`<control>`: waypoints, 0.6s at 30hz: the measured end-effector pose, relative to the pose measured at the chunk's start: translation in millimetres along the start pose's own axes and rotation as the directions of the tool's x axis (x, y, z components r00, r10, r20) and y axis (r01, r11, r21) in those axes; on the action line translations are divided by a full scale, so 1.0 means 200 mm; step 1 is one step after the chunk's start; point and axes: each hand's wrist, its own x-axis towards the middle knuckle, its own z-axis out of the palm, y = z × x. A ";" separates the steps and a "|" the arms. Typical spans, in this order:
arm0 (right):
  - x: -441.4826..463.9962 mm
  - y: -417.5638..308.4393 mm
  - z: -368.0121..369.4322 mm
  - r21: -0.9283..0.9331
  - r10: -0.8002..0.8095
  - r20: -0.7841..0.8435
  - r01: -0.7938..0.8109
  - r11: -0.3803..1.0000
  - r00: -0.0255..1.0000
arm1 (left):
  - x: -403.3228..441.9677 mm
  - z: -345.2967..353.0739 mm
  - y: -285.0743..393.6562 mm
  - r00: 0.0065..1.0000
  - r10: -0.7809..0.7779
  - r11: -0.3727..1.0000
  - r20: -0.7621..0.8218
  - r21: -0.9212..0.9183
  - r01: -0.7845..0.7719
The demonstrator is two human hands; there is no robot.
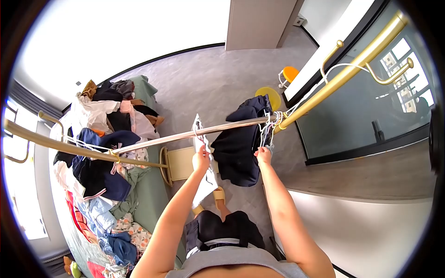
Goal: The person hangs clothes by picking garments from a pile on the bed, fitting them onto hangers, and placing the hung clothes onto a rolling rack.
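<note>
My left hand (201,160) is closed on a white garment (206,186) that hangs from the metal rail (178,135). A hook shows above this garment at the rail. At the rail's right end, several white wire hangers (266,131) are bunched together, and the fingers of my right hand (263,155) are closed on their lower part. Between my hands, a dark navy garment (237,153) hangs lower down, beyond the rail.
Gold uprights with hooks (343,74) support the rail at both sides. A bed (155,185) on the left carries a large clothes heap (109,139). A yellow basin (269,96) and an orange-topped stool (290,74) stand near the glass door (357,111).
</note>
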 end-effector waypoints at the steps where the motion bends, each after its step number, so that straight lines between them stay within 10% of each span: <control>1: -0.02 -0.03 -0.03 -0.209 -0.153 -0.080 0.133 0.969 0.985 | 0.00 0.07 0.05 1.000 0.009 1.000 0.018 -0.007 -0.009; 3: -0.09 -0.10 -0.08 -0.609 -0.471 -0.127 0.306 0.731 0.873 | 0.02 0.23 0.15 0.993 -0.026 0.995 0.112 -0.093 0.037; 8: -0.28 -0.19 -0.08 -0.487 -0.459 0.101 0.446 0.751 0.883 | 0.02 0.53 0.52 0.911 -0.029 0.980 0.412 -0.166 0.107; 11: -0.28 -0.14 -0.10 -0.554 -0.279 0.274 0.388 0.737 0.920 | 0.06 0.72 0.65 0.839 0.211 0.977 0.501 -0.083 -0.195; 18: -0.34 -0.08 -0.12 -0.588 -0.460 0.105 0.428 0.686 0.882 | 0.11 0.71 0.64 0.750 0.322 0.945 0.577 -0.244 -0.218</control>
